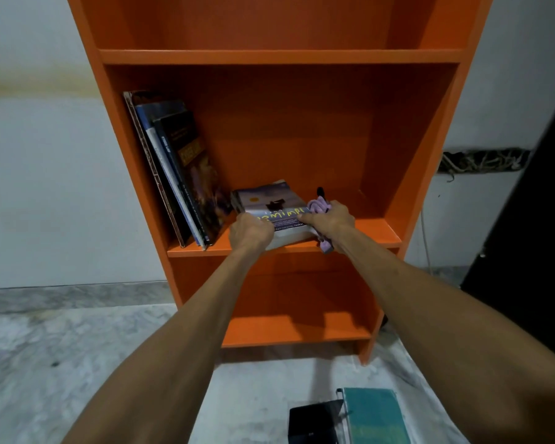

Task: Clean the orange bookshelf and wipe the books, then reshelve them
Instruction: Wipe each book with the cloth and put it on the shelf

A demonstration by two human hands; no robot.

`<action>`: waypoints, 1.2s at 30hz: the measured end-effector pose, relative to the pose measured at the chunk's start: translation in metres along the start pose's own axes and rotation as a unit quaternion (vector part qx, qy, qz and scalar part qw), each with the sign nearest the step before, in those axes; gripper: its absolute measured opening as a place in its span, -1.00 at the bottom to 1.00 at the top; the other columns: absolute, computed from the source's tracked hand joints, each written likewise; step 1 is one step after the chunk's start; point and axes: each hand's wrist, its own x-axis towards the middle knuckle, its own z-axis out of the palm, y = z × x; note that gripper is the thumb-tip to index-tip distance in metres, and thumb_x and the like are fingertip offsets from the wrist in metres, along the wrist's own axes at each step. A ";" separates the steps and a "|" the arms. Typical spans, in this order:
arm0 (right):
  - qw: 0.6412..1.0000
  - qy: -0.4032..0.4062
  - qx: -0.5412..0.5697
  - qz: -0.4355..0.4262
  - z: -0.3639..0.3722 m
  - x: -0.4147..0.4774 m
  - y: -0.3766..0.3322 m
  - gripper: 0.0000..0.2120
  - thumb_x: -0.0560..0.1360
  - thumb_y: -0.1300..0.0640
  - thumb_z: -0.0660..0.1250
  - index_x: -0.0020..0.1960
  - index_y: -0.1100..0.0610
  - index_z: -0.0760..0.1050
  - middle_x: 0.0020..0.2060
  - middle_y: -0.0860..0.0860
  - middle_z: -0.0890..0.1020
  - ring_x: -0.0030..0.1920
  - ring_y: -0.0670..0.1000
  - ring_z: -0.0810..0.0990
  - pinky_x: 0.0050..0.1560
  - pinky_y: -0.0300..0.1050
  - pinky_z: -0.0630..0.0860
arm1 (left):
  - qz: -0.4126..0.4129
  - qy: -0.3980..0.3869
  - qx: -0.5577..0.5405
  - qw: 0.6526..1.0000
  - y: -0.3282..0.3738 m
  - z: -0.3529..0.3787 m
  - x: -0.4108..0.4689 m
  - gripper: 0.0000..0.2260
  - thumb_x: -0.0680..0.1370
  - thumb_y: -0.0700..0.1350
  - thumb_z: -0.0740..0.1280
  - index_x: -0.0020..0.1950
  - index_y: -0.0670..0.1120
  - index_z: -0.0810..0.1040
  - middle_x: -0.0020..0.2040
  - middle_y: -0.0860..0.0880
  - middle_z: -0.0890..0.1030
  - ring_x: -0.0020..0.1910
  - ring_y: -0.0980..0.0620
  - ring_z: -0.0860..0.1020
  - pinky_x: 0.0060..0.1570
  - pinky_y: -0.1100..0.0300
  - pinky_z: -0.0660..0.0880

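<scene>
**Both hands on a flat book, middle shelf**

Two bare forearms reach up from the lower corners of the frame. Between them, on the floor, a teal book lies beside a black book.

On the middle board of the orange bookshelf, a book lies flat, cover up. Its long axis runs front to back and angles slightly back-left, with the title facing the person and the near edge at the board's front lip.

The left hand grips its near-left corner, fingers curled. The right hand clutches a bunched purple cloth at the near-right edge, thumb apparently on the cover.

Several leaning books tilt against the left wall.
</scene>
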 end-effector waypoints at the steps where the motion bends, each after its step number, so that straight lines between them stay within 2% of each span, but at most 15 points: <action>1: 1.000 0.001 0.002 -0.001 -0.002 0.000 0.001 -0.48 0.37 -0.10 0.54 0.16 0.18 0.49 0.06 0.12 0.60 -0.06 0.12 0.54 -0.18 -0.12 0.40 | -0.001 -0.001 -0.009 1.000 0.001 0.001 -0.003 -0.77 0.55 -0.07 0.29 0.03 -0.24 0.49 -0.06 -0.13 0.59 -0.08 -0.20 0.62 -0.07 -0.04 0.62; 3: 1.000 0.006 0.006 0.004 -0.007 -0.002 0.005 -0.50 0.36 -0.09 0.56 0.13 0.17 0.49 0.01 0.12 0.61 -0.09 0.12 0.56 -0.22 -0.13 0.40 | -0.006 -0.002 -0.031 0.999 0.001 0.005 -0.011 -0.81 0.54 -0.09 0.29 -0.01 -0.22 0.50 -0.12 -0.13 0.61 -0.16 -0.18 0.65 -0.10 -0.05 0.63; 6: 0.999 0.007 0.026 0.018 -0.024 -0.009 0.013 -0.57 0.38 -0.04 0.55 0.07 0.16 0.46 -0.18 0.10 0.58 -0.35 0.04 0.50 -0.56 -0.28 0.35 | -0.021 -0.005 -0.097 0.995 0.001 0.013 -0.026 -0.85 0.54 -0.12 0.30 -0.08 -0.20 0.51 -0.15 -0.13 0.61 -0.30 -0.15 0.66 -0.16 -0.05 0.64; 9: 0.997 0.019 0.064 0.039 -0.047 -0.013 0.025 -0.60 0.42 0.02 0.53 0.06 0.18 0.43 -0.30 0.06 0.47 -0.45 -0.03 0.38 -0.71 -0.39 0.20 | -0.041 -0.030 -0.182 0.982 0.002 0.030 -0.046 -0.85 0.56 -0.15 0.32 0.01 -0.23 0.54 -0.06 -0.12 0.60 -0.39 -0.06 0.61 -0.28 -0.01 0.65; 12: 0.983 0.080 0.151 0.058 -0.061 -0.016 0.037 -0.53 0.37 0.01 0.57 0.13 0.21 0.47 -0.17 0.12 0.58 -0.35 0.04 0.49 -0.52 -0.25 0.38 | -0.076 -0.102 -0.274 0.953 0.011 0.045 -0.066 -0.88 0.55 -0.21 0.33 0.06 -0.22 0.53 -0.02 -0.15 0.59 -0.34 -0.06 0.60 -0.31 0.02 0.65; 15: 0.964 0.145 0.208 0.079 -0.059 -0.022 0.046 -0.34 0.33 -0.03 0.60 0.29 0.22 0.42 0.10 0.14 0.61 0.00 0.16 0.62 -0.13 -0.10 0.51 | -0.111 -0.170 -0.314 0.928 0.020 0.055 -0.076 -0.84 0.55 -0.18 0.35 0.08 -0.21 0.52 -0.04 -0.19 0.62 -0.31 -0.10 0.61 -0.23 -0.04 0.64; 18: 0.949 0.145 0.258 0.107 -0.050 -0.030 0.047 -0.16 0.24 -0.05 0.65 0.34 0.22 0.32 0.16 0.15 0.56 0.09 0.20 0.62 0.06 0.14 0.61 | -0.146 -0.188 -0.342 0.909 0.022 0.056 -0.076 -0.80 0.56 -0.05 0.35 0.05 -0.18 0.51 -0.21 -0.14 0.56 -0.33 -0.06 0.55 -0.15 -0.04 0.62; 20: 0.935 0.127 0.300 0.142 -0.041 -0.034 0.043 -0.13 0.27 0.06 0.65 0.39 0.21 0.23 0.09 0.10 0.50 -0.04 0.17 0.64 0.00 0.17 0.64 | -0.175 -0.197 -0.366 0.893 0.019 0.052 -0.071 -0.82 0.57 -0.04 0.35 -0.04 -0.15 0.49 -0.17 -0.16 0.53 -0.24 -0.10 0.53 -0.03 -0.07 0.58; 22: 0.914 0.111 0.352 0.169 -0.031 -0.033 0.042 -0.13 0.28 0.23 0.64 0.41 0.18 0.17 0.04 0.15 0.53 -0.29 0.12 0.64 -0.21 0.11 0.67 | -0.192 -0.208 -0.386 0.878 0.021 0.046 -0.067 -0.82 0.55 -0.06 0.35 0.03 -0.15 0.50 -0.08 -0.18 0.55 -0.16 -0.14 0.55 -0.08 -0.07 0.56; 23: 0.904 0.106 0.374 0.179 -0.027 -0.031 0.041 -0.11 0.27 0.29 0.63 0.41 0.16 0.16 0.07 0.18 0.57 -0.33 0.11 0.64 -0.30 0.09 0.66 | -0.197 -0.217 -0.389 0.874 0.022 0.045 -0.065 -0.80 0.55 -0.07 0.35 0.10 -0.16 0.50 -0.07 -0.17 0.57 -0.15 -0.13 0.56 -0.12 -0.05 0.54; 24: 0.896 0.106 0.389 0.185 -0.024 -0.029 0.042 -0.11 0.25 0.33 0.62 0.39 0.14 0.16 0.08 0.22 0.58 -0.30 0.14 0.65 -0.33 0.12 0.66 | -0.199 -0.226 -0.393 0.869 0.022 0.046 -0.063 -0.78 0.54 -0.08 0.34 0.13 -0.16 0.50 -0.08 -0.16 0.58 -0.16 -0.12 0.57 -0.14 -0.04 0.53; 27: 0.879 0.071 0.425 0.203 -0.028 -0.018 0.046 -0.21 0.30 0.43 0.54 0.34 0.09 0.18 0.06 0.25 0.58 -0.17 0.23 0.68 -0.21 0.27 0.66 | -0.215 -0.237 -0.424 0.847 0.018 0.041 -0.059 -0.80 0.55 -0.08 0.34 0.06 -0.19 0.50 -0.21 -0.15 0.63 -0.22 -0.11 0.59 -0.14 -0.03 0.56; 30: 0.878 0.035 0.435 0.197 -0.041 -0.013 0.060 -0.31 0.30 0.46 0.51 0.32 0.22 0.29 0.05 0.26 0.62 -0.13 0.26 0.70 -0.27 0.23 0.65 | -0.232 -0.242 -0.482 0.810 0.010 0.039 -0.051 -0.77 0.52 -0.05 0.40 0.04 -0.19 0.52 -0.21 -0.18 0.66 -0.21 -0.13 0.64 -0.15 -0.07 0.63; 33: 0.886 0.008 0.435 0.161 -0.049 -0.011 0.073 -0.42 0.30 0.43 0.53 0.28 0.33 0.44 0.01 0.27 0.68 -0.07 0.25 0.71 -0.13 0.28 0.65 | -0.222 -0.237 -0.491 0.808 0.013 0.041 -0.053 -0.84 0.51 -0.11 0.42 -0.05 -0.17 0.52 -0.22 -0.17 0.65 -0.23 -0.12 0.63 -0.12 -0.09 0.63; 36: 0.886 -0.012 0.444 0.132 -0.056 -0.013 0.072 -0.50 0.34 0.41 0.51 0.25 0.38 0.49 0.01 0.27 0.69 -0.01 0.25 0.70 0.05 0.33 0.60 | -0.204 -0.206 -0.485 0.825 0.018 0.041 -0.054 -0.85 0.48 -0.18 0.44 -0.10 -0.17 0.48 -0.19 -0.17 0.60 -0.20 -0.11 0.61 -0.07 -0.09 0.61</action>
